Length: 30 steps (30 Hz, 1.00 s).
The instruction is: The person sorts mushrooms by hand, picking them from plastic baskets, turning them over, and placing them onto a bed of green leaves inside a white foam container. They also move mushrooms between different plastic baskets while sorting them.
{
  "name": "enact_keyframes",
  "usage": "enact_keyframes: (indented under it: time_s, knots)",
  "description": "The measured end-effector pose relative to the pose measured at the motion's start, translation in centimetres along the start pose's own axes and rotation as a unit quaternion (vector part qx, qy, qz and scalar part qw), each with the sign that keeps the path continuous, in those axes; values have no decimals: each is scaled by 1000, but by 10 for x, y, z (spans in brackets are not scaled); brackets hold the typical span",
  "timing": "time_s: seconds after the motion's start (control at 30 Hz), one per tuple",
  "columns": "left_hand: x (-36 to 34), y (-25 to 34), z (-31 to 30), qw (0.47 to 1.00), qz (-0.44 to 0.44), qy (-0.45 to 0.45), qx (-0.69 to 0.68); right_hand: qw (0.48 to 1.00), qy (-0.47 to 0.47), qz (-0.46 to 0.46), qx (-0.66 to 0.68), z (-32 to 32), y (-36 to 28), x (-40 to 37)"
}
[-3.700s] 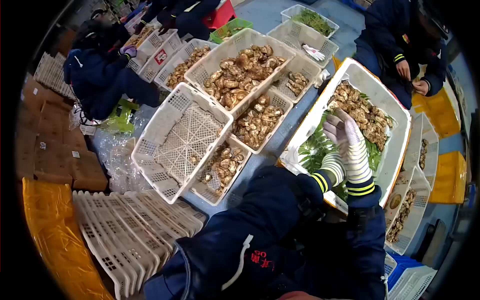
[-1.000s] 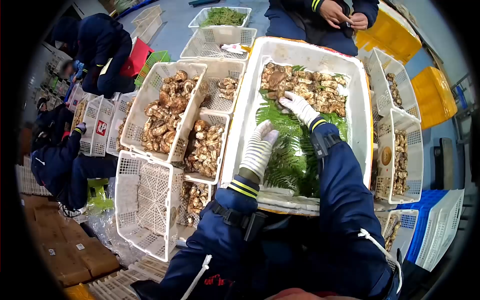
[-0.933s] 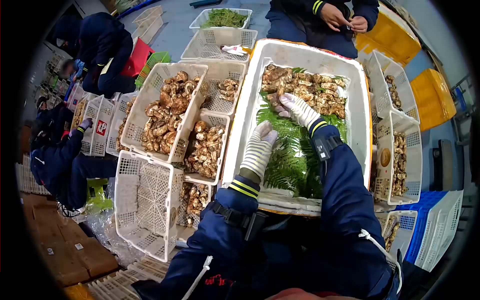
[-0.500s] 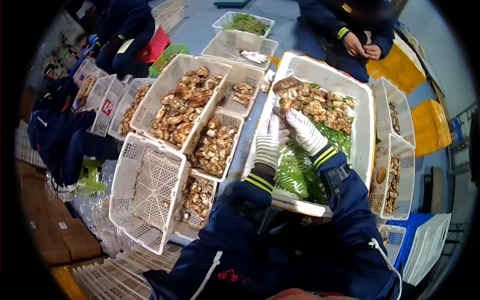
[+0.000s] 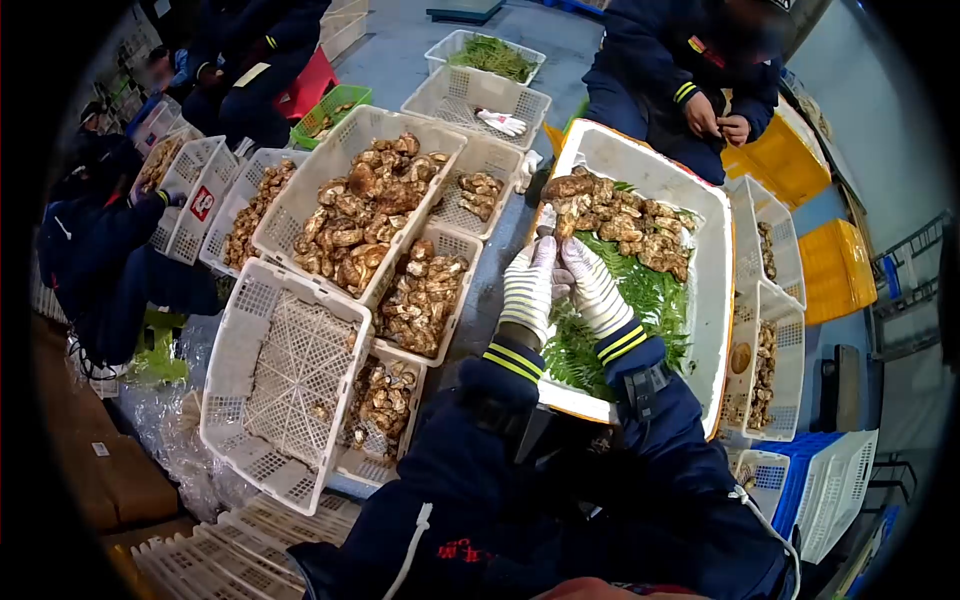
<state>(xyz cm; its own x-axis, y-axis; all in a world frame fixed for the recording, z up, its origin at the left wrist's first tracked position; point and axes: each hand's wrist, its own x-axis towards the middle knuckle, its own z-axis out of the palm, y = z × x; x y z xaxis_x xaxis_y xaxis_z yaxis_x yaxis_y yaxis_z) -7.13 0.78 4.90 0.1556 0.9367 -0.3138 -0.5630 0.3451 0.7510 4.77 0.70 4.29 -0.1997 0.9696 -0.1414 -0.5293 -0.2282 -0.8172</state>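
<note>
The large white crate serves as the landmark. Inside it, green fern fronds line the floor, and a heap of brown mushrooms lies across its far half. Both of the person's hands are in striped knit gloves and sit inside the crate's left side, pressed together side by side over the ferns. The left hand and the right hand both point their fingers at the near left end of the heap. Whether either hand has closed on a mushroom cannot be told, as the fingertips merge with the heap. Just left of the crate stands a white lattice basket piled with bigger mushrooms. A smaller basket of mushrooms sits between that basket and the crate. Beyond the crate's far left corner, another basket holds a pair of white gloves. Behind the crate's far edge sits another person in dark blue, with their hands held close together. Against the crate's right wall stand narrow baskets with a few mushrooms in them.
</note>
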Motion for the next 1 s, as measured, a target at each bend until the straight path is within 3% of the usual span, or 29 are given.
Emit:
enact_keyframes:
  time_s: [0.03,0.07,0.13,0.23,0.27,0.33,0.37,0.43,0.47,0.5,0.67,0.77,0.87,0.9,1.0]
  knots:
    - [1,-1,-1,1000,14,-2,7,999,13,4,-33,-8,5,0]
    - [2,-2,2,1000,14,19,1,985,69,-53,-150,1,4,-4]
    - [2,-1,7,996,44,49,57,951,134,-100,-259,14,-13,-8]
    - [5,-11,11,982,129,62,120,916,172,-129,-338,-13,-13,-6]
    - [5,-13,12,962,161,78,205,869,216,-161,-415,-3,-21,-10]
    - [3,-19,15,895,220,103,373,847,243,-173,-440,-7,-23,-11]
    - [1,-18,18,886,215,106,397,809,264,-161,-500,-8,-28,-12]
    - [-6,-17,26,851,248,107,451,820,279,-161,-473,-13,-32,-14]
    - [-1,-23,25,858,221,101,454,820,285,-164,-469,-15,-33,-14]
    - [2,-28,24,853,242,100,451,790,316,-159,-501,-16,-35,-15]
    - [5,-38,24,779,347,110,510,798,316,-112,-501,-27,-41,-14]
    - [-2,-34,30,771,341,119,524,802,297,-112,-506,-33,-41,-14]
    - [-3,-34,31,819,291,126,478,843,283,-187,-416,-31,-32,-11]
    - [-2,-34,30,846,272,119,443,858,279,-136,-409,-31,-34,-10]
    - [-1,-31,32,917,207,99,327,894,242,-141,-349,-26,-37,-15]
